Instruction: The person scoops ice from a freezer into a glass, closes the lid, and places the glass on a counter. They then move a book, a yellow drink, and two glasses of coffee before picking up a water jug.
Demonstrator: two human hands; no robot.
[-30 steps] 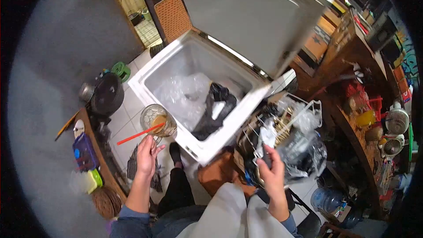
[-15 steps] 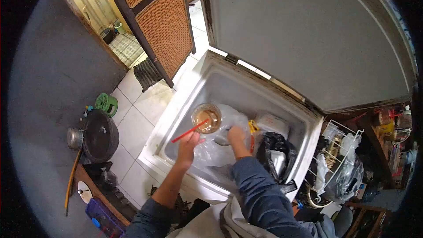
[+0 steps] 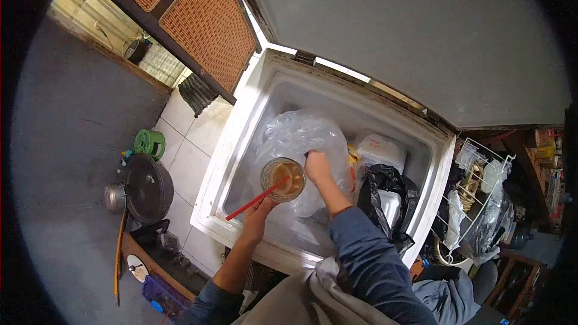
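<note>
My left hand point(image 3: 257, 216) is closed around a clear glass point(image 3: 292, 191) of light brown drink, held over the open chest freezer point(image 3: 208, 204). A red straw-like stick point(image 3: 256, 198) slants from the glass past its rim to the lower left. Just right of the glass, my right hand point(image 3: 319, 167) has its fingers closed on a large clear plastic bag point(image 3: 301, 129) inside the freezer. A small dark spot shows at those fingertips, too small to name. What the bag holds cannot be made out.
Beside the bag in the freezer lie a white container point(image 3: 382, 149), a yellow packet point(image 3: 353, 156) and a black plastic bag point(image 3: 385, 180). The freezer lid point(image 3: 409, 42) stands raised behind. A white wire rack point(image 3: 475, 195) is at the right, a dark pan point(image 3: 147, 189) at the left.
My right hand has moved up, and the clear bag now looks fuller and higher. The glass has shifted slightly down in view. The camera view has turned a little.
</note>
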